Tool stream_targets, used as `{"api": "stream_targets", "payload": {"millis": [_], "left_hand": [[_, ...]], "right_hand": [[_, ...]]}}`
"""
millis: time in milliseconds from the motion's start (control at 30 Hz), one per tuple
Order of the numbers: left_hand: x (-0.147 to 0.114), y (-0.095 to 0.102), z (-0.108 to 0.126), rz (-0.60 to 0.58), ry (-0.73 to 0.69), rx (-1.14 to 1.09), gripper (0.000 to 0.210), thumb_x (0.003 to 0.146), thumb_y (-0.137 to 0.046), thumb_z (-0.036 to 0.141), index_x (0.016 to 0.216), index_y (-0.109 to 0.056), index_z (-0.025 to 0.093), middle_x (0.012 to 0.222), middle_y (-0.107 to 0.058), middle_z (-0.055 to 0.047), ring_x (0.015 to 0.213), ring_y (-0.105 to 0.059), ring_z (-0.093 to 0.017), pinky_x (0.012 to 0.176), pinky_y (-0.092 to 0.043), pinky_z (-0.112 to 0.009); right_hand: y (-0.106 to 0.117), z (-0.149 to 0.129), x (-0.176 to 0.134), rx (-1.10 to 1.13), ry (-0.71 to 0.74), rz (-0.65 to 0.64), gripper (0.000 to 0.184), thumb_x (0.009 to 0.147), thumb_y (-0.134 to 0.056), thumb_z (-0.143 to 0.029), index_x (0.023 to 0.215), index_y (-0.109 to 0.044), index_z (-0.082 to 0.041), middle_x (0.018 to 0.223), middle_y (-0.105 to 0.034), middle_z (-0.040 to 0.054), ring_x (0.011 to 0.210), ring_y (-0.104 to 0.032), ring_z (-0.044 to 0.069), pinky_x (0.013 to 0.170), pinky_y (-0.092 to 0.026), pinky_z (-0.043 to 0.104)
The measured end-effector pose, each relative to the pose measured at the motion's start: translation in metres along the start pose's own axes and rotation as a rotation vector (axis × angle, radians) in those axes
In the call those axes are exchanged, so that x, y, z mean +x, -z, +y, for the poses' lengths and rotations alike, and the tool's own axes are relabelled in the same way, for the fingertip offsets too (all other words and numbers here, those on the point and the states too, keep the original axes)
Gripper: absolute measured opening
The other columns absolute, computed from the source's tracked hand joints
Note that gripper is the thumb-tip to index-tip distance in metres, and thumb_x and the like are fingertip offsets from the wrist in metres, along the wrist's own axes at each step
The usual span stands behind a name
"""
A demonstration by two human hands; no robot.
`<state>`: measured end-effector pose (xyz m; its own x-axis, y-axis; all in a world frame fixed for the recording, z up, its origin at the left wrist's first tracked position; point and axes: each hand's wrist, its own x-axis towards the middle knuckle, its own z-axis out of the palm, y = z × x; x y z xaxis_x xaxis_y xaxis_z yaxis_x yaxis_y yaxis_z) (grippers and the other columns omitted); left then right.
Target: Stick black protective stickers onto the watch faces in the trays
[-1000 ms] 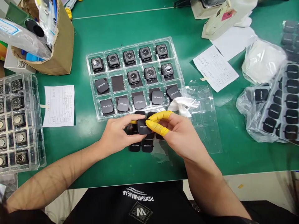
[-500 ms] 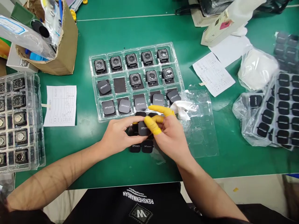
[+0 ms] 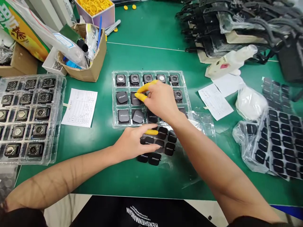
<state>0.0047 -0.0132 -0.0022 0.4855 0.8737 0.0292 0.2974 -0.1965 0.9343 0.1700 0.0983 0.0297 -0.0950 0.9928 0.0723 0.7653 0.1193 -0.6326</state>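
Observation:
In the head view, my right hand (image 3: 157, 99), with yellow finger cots on thumb and finger, reaches over the clear plastic tray (image 3: 113, 104). Its fingertips pinch the edge of a smartwatch (image 3: 135, 98), face up in the second compartment of the middle row. Smartwatches fill the compartments around it: some back up in the far row, others face up with HiFuture film. My left hand (image 3: 133, 143) rests low in front of the tray, thumb and fingers apart, over a sheet of black HiFuture screen films (image 3: 155, 158). My right forearm covers part of the tray.
More watches lie in a tray stack (image 3: 40, 115) at left, beside a paper slip (image 3: 80, 107) and a cardboard box (image 3: 94, 69) of tools. At right are a white bottle (image 3: 227, 64), papers, a bagged white pad (image 3: 251, 102) and black film sheets (image 3: 284, 142).
My right hand has carried the watch from in front of the tray into the middle-row compartment that was vacant. My left hand has let go of it. The view has shifted, showing more at the back.

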Motion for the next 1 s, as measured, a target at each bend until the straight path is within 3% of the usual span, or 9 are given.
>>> {"api": "stream_targets", "payload": {"millis": [100, 267, 367, 433, 533, 600, 667, 833, 1000], "left_hand": [[-0.001, 0.000, 0.001, 0.000, -0.009, 0.038, 0.057, 0.085, -0.086, 0.029, 0.140, -0.070, 0.024, 0.101, -0.086, 0.000, 0.073, -0.080, -0.021, 0.076, -0.068, -0.032], [-0.002, 0.000, 0.002, -0.009, -0.025, 0.052, 0.051, 0.088, -0.081, 0.025, 0.138, -0.070, 0.027, 0.103, -0.086, 0.002, 0.065, -0.078, -0.020, 0.072, -0.068, -0.033], [-0.001, 0.000, 0.001, 0.001, -0.018, 0.043, 0.048, 0.088, -0.080, 0.028, 0.135, -0.071, 0.028, 0.102, -0.086, 0.002, 0.066, -0.078, -0.021, 0.072, -0.069, -0.035], [0.000, 0.001, 0.001, 0.012, 0.019, 0.012, 0.048, 0.088, -0.082, 0.033, 0.134, -0.071, 0.028, 0.104, -0.086, 0.000, 0.078, -0.082, -0.024, 0.080, -0.071, -0.038], [0.001, 0.003, 0.001, 0.032, 0.099, -0.063, 0.060, 0.085, -0.088, 0.040, 0.139, -0.067, 0.028, 0.113, -0.086, -0.004, 0.101, -0.084, -0.027, 0.095, -0.071, -0.044], [0.001, 0.003, 0.000, 0.027, 0.126, -0.105, 0.077, 0.078, -0.095, 0.042, 0.147, -0.062, 0.030, 0.117, -0.084, -0.005, 0.108, -0.083, -0.029, 0.099, -0.070, -0.046], [0.000, 0.002, -0.001, 0.010, 0.119, -0.120, 0.088, 0.073, -0.099, 0.041, 0.150, -0.058, 0.031, 0.122, -0.083, -0.005, 0.112, -0.082, -0.029, 0.103, -0.069, -0.047], [-0.001, 0.000, -0.002, -0.001, 0.042, -0.052, 0.074, 0.071, -0.099, 0.046, 0.137, -0.071, 0.028, 0.120, -0.084, -0.007, 0.105, -0.083, -0.030, 0.102, -0.069, -0.047], [-0.002, 0.001, -0.001, 0.018, -0.030, 0.116, 0.053, 0.072, -0.095, 0.035, 0.122, -0.077, 0.027, 0.114, -0.085, -0.004, 0.097, -0.084, -0.029, 0.094, -0.072, -0.042]], "right_hand": [[-0.007, 0.015, 0.002, -0.234, -0.041, 0.103, 0.021, 0.095, -0.074, -0.036, 0.105, -0.079, -0.019, 0.112, -0.067, 0.0150, 0.102, -0.066, 0.033, 0.097, -0.051, 0.055], [-0.001, 0.039, 0.000, -0.269, -0.052, 0.055, 0.034, 0.083, -0.088, -0.042, 0.104, -0.078, -0.018, 0.110, -0.065, 0.0158, 0.103, -0.065, 0.035, 0.093, -0.054, 0.056], [0.008, 0.032, 0.000, -0.095, -0.101, 0.016, 0.029, 0.077, -0.092, -0.038, 0.094, -0.076, -0.021, 0.092, -0.068, 0.0088, 0.095, -0.068, 0.031, 0.093, -0.056, 0.055], [0.019, 0.021, -0.016, 0.161, -0.152, -0.033, 0.029, 0.077, -0.092, -0.040, 0.093, -0.076, -0.023, 0.086, -0.071, 0.0049, 0.086, -0.071, 0.027, 0.090, -0.059, 0.053], [0.032, 0.005, -0.068, 0.606, -0.203, -0.047, 0.035, 0.072, -0.095, -0.049, 0.091, -0.076, -0.025, 0.099, -0.078, 0.0057, 0.090, -0.075, 0.026, 0.088, -0.065, 0.049], [0.032, -0.001, -0.108, 0.775, -0.284, 0.020, 0.032, 0.075, -0.095, -0.049, 0.083, -0.074, -0.027, 0.097, -0.077, 0.0051, 0.090, -0.076, 0.025, 0.085, -0.067, 0.045], [0.023, -0.003, -0.140, 0.894, -0.417, 0.053, 0.034, 0.074, -0.096, -0.047, 0.093, -0.074, -0.030, 0.101, -0.076, 0.0045, 0.089, -0.077, 0.025, 0.081, -0.070, 0.045], [-0.006, 0.000, -0.170, 0.857, -0.474, 0.148, 0.027, 0.086, -0.085, -0.050, 0.103, -0.078, -0.029, 0.123, -0.067, 0.0109, 0.112, -0.075, 0.030, 0.105, -0.065, 0.052], [-0.016, -0.011, -0.170, 0.720, -0.440, 0.197, 0.017, 0.094, -0.075, -0.047, 0.099, -0.076, -0.031, 0.114, -0.068, 0.0125, 0.109, -0.072, 0.033, 0.098, -0.066, 0.055]]}}
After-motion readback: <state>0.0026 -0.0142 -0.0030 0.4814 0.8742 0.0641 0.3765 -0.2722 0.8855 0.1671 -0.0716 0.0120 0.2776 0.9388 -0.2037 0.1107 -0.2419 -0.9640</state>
